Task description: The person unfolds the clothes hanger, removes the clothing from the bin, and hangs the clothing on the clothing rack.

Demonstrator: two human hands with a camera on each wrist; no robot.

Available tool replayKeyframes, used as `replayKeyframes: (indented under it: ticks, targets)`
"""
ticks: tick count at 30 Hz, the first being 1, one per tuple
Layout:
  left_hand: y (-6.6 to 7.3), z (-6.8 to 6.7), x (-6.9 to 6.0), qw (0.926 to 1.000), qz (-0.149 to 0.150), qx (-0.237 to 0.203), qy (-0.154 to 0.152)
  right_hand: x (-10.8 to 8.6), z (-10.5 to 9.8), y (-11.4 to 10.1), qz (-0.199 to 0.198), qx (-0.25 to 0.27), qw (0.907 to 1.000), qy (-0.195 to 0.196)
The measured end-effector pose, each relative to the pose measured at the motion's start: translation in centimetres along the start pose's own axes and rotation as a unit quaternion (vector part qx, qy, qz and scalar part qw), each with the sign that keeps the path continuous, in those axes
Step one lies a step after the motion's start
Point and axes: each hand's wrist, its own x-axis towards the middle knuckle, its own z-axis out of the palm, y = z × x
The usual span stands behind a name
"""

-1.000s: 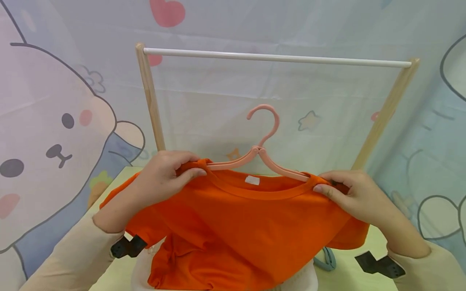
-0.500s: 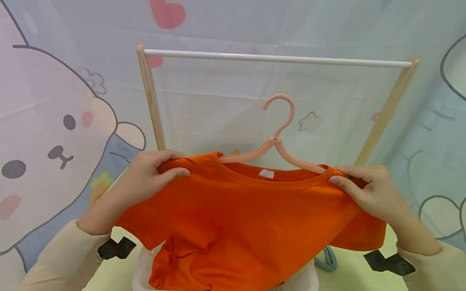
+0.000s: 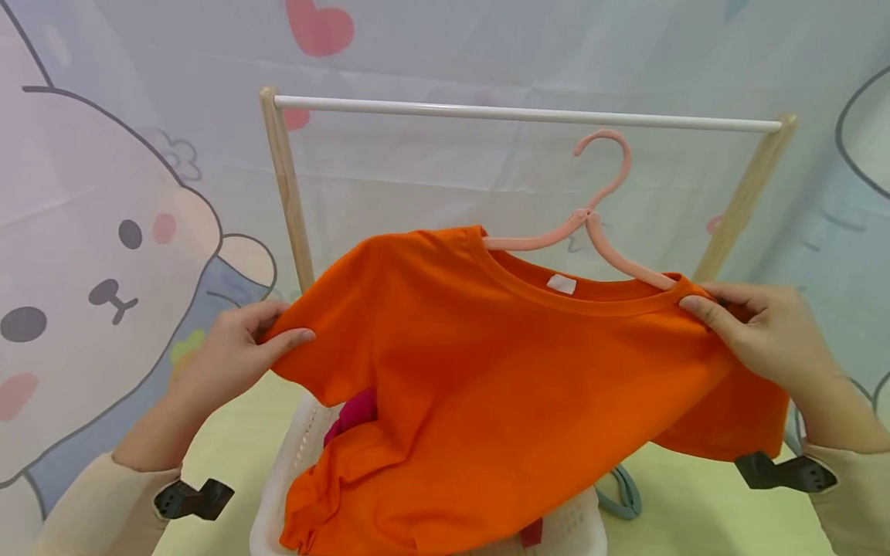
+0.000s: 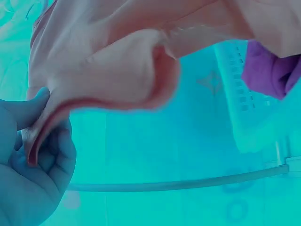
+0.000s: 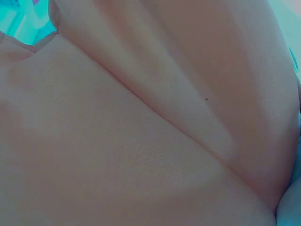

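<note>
An orange T-shirt hangs spread between both hands, on a pink hanger whose hook rises out of the neckline, just below the white bar on the right. My left hand pinches the edge of the sleeve at the left; the left wrist view shows that sleeve hem between thumb and fingers of the hand. With thumb in front, my right hand grips the shirt's shoulder beside the collar, over the hanger's right arm. Shirt cloth fills most of the right wrist view.
A rack with a white bar and wooden posts stands behind the shirt. Under the shirt is a white basket with dark pink cloth in it. A grey-green looped object lies on the table right of the basket.
Shirt and hanger have moved up and to the right, bringing the hook near the bar. My left hand has slid from the shoulder to the sleeve edge; my right hand moved up and right, still gripping.
</note>
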Motion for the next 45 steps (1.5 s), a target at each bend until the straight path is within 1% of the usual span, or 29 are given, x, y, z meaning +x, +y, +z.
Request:
replayKeyframes:
  ticks: [4,6,8,10,11,14,16,18,21,25,28,32,36,40,42,45]
  targets:
    - [-0.6,0.2,-0.6,0.9991,-0.037,-0.015,-0.012,0.7,-0.7,-0.1,0.026,-0.024,0.9994,0.002]
    - [-0.9,0.3,-0.9,0.9976,-0.057,-0.031,-0.025,1.0,-1.0,0.0,0.036,-0.031,0.9989,0.002]
    - [-1.2,0.5,-1.2,0.9960,-0.067,-0.049,-0.034,1.2,-1.3,0.3,0.042,-0.033,0.9986,0.002]
    - [-1.5,0.7,-1.7,0.9951,-0.070,-0.060,-0.038,1.5,-1.3,1.3,0.051,-0.049,0.9975,0.007]
    - [-1.7,0.8,-1.9,0.9946,-0.071,-0.065,-0.038,1.7,-1.4,1.8,0.055,-0.048,0.9973,0.006]
    - [-2.3,1.1,-2.8,0.9935,-0.073,-0.077,-0.040,2.2,-1.3,4.3,0.067,-0.070,0.9952,0.014]
    - [-2.7,1.3,-3.5,0.9921,-0.077,-0.085,-0.050,2.6,-1.4,5.7,0.072,-0.080,0.9940,0.020]
    - [-3.1,1.5,-4.1,0.9901,-0.079,-0.096,-0.065,3.1,-1.4,6.9,0.076,-0.090,0.9926,0.028]
    - [-3.6,1.8,-5.0,0.9878,-0.083,-0.100,-0.086,3.4,-2.0,5.0,0.084,-0.090,0.9918,0.033]
    - [-4.4,2.3,-6.1,0.9883,-0.082,-0.078,-0.102,3.8,-2.7,1.9,0.101,-0.098,0.9895,0.033]
    - [-5.0,2.5,-7.1,0.9874,-0.087,-0.067,-0.113,4.5,-3.0,2.3,0.115,-0.111,0.9866,0.034]
    - [-5.6,2.7,-8.3,0.9826,-0.111,-0.072,-0.131,5.3,-3.3,2.6,0.131,-0.125,0.9829,0.031]
    - [-6.4,3.1,-9.3,0.9786,-0.128,-0.077,-0.142,6.0,-3.7,3.1,0.146,-0.143,0.9787,0.022]
    - [-7.1,3.6,-10.1,0.9781,-0.122,-0.087,-0.145,6.3,-4.2,3.7,0.171,-0.152,0.9735,0.010]
    - [-7.4,3.8,-10.4,0.9780,-0.109,-0.096,-0.150,6.3,-4.3,4.1,0.179,-0.155,0.9714,0.009]
    - [-7.8,4.0,-10.7,0.9742,-0.103,-0.114,-0.166,6.3,-4.6,4.7,0.188,-0.158,0.9694,0.009]
